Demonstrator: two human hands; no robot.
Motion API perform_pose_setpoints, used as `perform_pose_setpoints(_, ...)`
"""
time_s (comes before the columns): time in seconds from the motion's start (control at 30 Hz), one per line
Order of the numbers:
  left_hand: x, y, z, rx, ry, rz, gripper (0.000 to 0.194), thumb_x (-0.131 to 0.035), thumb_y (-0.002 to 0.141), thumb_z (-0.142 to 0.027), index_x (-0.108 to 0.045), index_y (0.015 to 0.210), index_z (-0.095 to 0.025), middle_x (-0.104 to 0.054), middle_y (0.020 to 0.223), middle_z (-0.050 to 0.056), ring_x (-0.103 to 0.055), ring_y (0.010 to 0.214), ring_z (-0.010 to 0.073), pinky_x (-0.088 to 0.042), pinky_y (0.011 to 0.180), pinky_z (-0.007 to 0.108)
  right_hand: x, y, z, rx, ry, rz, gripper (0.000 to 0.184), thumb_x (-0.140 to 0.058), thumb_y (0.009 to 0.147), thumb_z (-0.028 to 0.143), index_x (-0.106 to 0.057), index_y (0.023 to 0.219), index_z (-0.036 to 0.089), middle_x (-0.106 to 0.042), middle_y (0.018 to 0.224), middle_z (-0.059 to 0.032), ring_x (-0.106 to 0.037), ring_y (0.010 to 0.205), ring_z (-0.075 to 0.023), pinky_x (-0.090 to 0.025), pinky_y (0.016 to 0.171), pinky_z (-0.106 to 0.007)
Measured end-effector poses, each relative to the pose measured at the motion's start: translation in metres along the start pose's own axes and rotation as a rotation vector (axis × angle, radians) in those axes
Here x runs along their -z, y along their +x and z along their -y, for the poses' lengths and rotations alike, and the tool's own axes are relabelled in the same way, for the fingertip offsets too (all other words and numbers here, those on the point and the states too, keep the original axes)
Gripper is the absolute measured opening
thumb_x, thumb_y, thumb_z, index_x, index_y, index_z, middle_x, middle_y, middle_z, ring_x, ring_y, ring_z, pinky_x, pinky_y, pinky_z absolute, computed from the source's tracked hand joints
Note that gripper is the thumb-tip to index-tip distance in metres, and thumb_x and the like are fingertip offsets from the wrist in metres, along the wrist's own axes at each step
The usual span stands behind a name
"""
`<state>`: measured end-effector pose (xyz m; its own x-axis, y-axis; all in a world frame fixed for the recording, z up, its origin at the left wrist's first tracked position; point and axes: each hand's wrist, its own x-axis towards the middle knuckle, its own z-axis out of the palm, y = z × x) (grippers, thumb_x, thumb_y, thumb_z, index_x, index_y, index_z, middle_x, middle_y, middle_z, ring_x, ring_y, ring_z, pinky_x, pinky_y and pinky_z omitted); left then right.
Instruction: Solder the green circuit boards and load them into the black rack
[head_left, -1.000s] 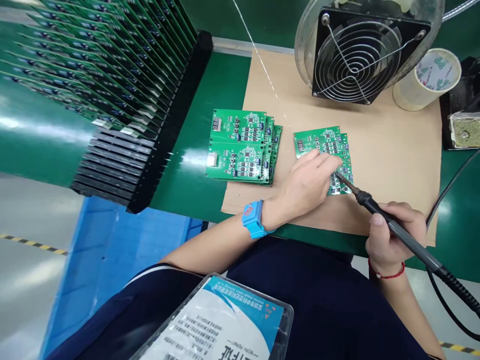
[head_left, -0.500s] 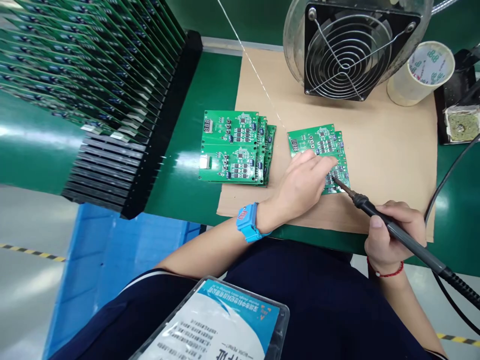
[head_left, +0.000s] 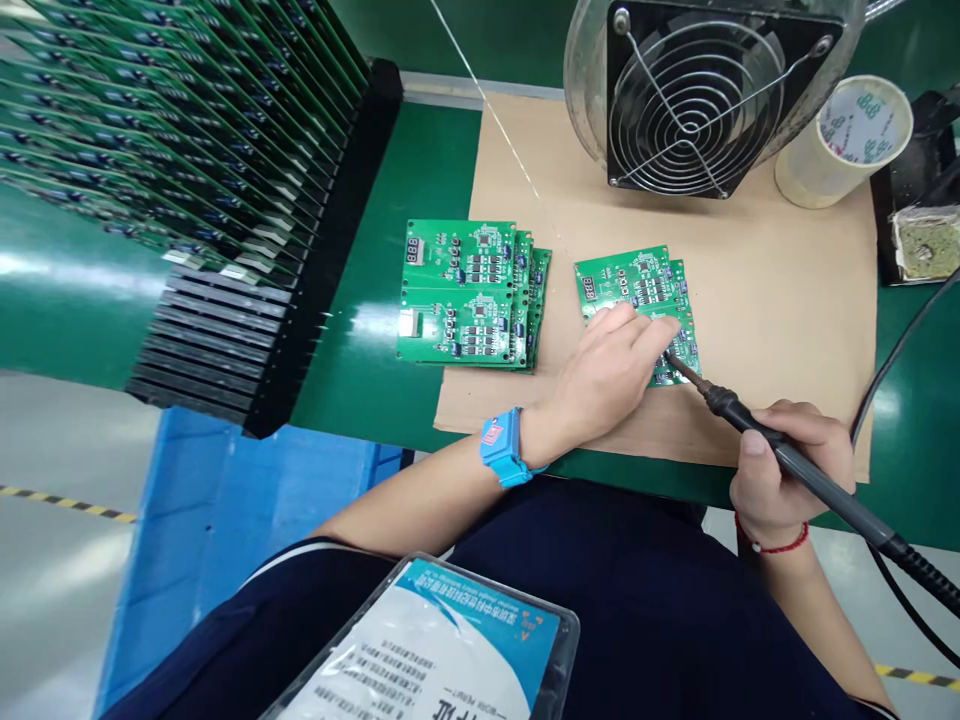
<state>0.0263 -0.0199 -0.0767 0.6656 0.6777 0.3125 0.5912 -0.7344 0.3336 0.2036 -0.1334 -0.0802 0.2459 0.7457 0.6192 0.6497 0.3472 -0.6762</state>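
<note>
Work badge [head_left: 442, 650], at my front. Soldering iron [head_left: 844, 508], gripped in my right hand [head_left: 795, 465], fingers closed round the handle, tip at the circuit boards [head_left: 616, 272] on the cardboard sheet [head_left: 787, 330]. My left hand [head_left: 611, 375], fingers bent over those boards; whether it pinches anything, I cannot tell. Board stack [head_left: 457, 290], to its left. Fan [head_left: 686, 125], beyond, tape roll [head_left: 814, 170] beside it.

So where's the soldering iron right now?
Head view, right of centre: the soldering iron is in the right hand, its tip at the boards under the left hand.
</note>
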Motion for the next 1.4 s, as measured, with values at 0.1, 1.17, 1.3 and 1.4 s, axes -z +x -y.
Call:
perform_pose_setpoints(0.1, -0.003, -0.001, -0.001, -0.05, 0.017, -0.061, 0.035, -0.029, 0.108, -0.012, -0.063, 0.114, -0.017, -0.066, 0.08, 0.003, -0.054, 0.083, 0.0209, -0.041, 0.076, 0.033, -0.001, 0.001, 0.0, -0.002, -0.001, -0.001, 0.011, -0.067, 0.089, 0.025, -0.065, 0.1, 0.021, -0.065, 0.08, -0.0011, -0.062, 0.066, -0.0166, -0.051, 0.058, -0.033)
perform_pose_setpoints(1.17, 0.051, 0.002, 0.008, -0.288, 0.107, -0.243, 0.024, -0.048, 0.101, -0.01, -0.06, 0.082, -0.019, -0.067, 0.073, 0.0, -0.055, 0.069, 0.0154, -0.04, 0.065, 0.031, -0.029, 0.02, 0.019, -0.534, 0.219, -0.057, 0.031, -0.072, 0.092, 0.032, -0.064, 0.122, 0.027, -0.066, 0.09, 0.0021, -0.058, 0.06, -0.0078, -0.053, 0.056, -0.024)
perform_pose_setpoints(1.3, 0.039, -0.01, 0.002, -0.216, 0.024, -0.038, 0.025, -0.044, 0.101, -0.011, -0.062, 0.085, -0.017, -0.066, 0.076, 0.001, -0.059, 0.068, 0.0147, -0.045, 0.065, 0.028, -0.017, 0.013, 0.013, -0.427, 0.079, -0.076, 0.024, -0.069, 0.094, 0.032, -0.068, 0.117, 0.025, -0.07, 0.105, -0.0021, -0.061, 0.06, -0.0071, -0.053, 0.056, -0.025)
perform_pose_setpoints(1.4, 0.036, -0.016, 0.003, -0.154, -0.01, 0.009, 0.024, -0.043, 0.099, -0.011, -0.066, 0.092, -0.016, -0.066, 0.078, 0.001, -0.06, 0.067, 0.0146, -0.046, 0.063, 0.026, -0.006, 0.004, 0.004, -0.347, 0.042, -0.038, 0.023, -0.07, 0.093, 0.03, -0.071, 0.116, 0.024, -0.072, 0.103, -0.0028, -0.065, 0.067, -0.0104, -0.054, 0.06, -0.027)
